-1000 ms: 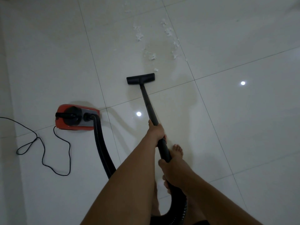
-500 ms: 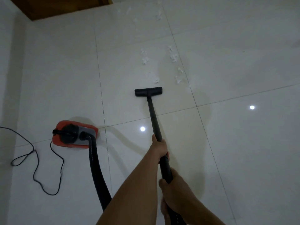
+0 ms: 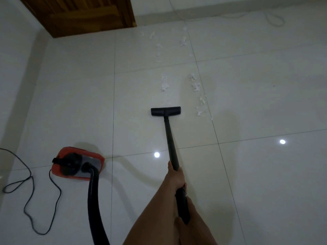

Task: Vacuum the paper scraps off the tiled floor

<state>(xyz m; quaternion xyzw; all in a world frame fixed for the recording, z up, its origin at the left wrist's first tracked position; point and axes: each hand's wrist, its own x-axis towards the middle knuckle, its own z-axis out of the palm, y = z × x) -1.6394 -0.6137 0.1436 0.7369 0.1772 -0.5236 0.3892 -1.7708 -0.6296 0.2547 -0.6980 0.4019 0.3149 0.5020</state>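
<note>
Floor: glossy white tiled floor, large square tiles, thin dark grout lines.

Hands, two. Right hand lowest in view, against the butt end of the wand; its fingers are hidden, so the grip cannot be told. Left hand higher up, fingers wrapped round the straight black vacuum wand.

One ribbed black hose curves from the bottom edge up into one red canister vacuum with a black top, which sits on the floor to the left. One thin black power cord lies in loose loops further left.

Light reflections on the tiles: two, one beside the wand, one well to the right.

One flat black floor nozzle at the wand's far end, flat on the tile.

White paper scraps: two loose rows running away from the nozzle. The left row starts just ahead of the nozzle; the right row follows a grout line beside it. Pieces small and blurred, with no exact count possible.

Far end: one brown wooden door at left, pale skirting, and one white cable looped on the floor at right.
</note>
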